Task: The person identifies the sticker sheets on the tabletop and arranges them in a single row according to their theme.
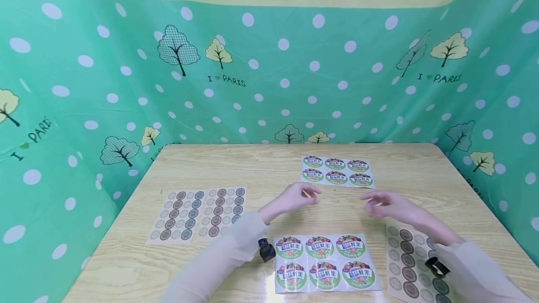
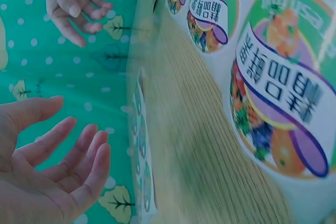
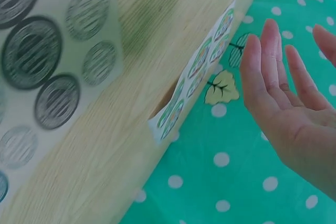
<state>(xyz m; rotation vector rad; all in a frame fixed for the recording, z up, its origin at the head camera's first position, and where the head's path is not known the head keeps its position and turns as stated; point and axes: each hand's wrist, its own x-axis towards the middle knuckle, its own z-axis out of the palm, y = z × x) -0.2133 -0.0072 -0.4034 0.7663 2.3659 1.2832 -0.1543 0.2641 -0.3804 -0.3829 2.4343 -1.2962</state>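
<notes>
My left hand [image 1: 294, 197] hovers over the middle of the table, fingers loosely bent and holding nothing. To its right, my right hand [image 1: 389, 205] is likewise raised with relaxed fingers and nothing in them. Between and beyond the hands lies a sheet of round fruit stickers [image 1: 337, 171]; in the right wrist view one edge of this sticker sheet [image 3: 194, 74] lifts off the wood. A second fruit sticker sheet [image 1: 324, 261] lies flat nearer me, between the forearms. Under my right forearm is a sheet of small round brown and grey stickers [image 1: 408, 260], partly hidden by the sleeve.
On the left of the wooden table [image 1: 139, 265] lie two more small-round-sticker sheets, a left one [image 1: 177, 214] and a right one [image 1: 223, 207], the latter partly covered by my left sleeve. A green dotted curtain [image 1: 269, 78] hangs behind and along the sides.
</notes>
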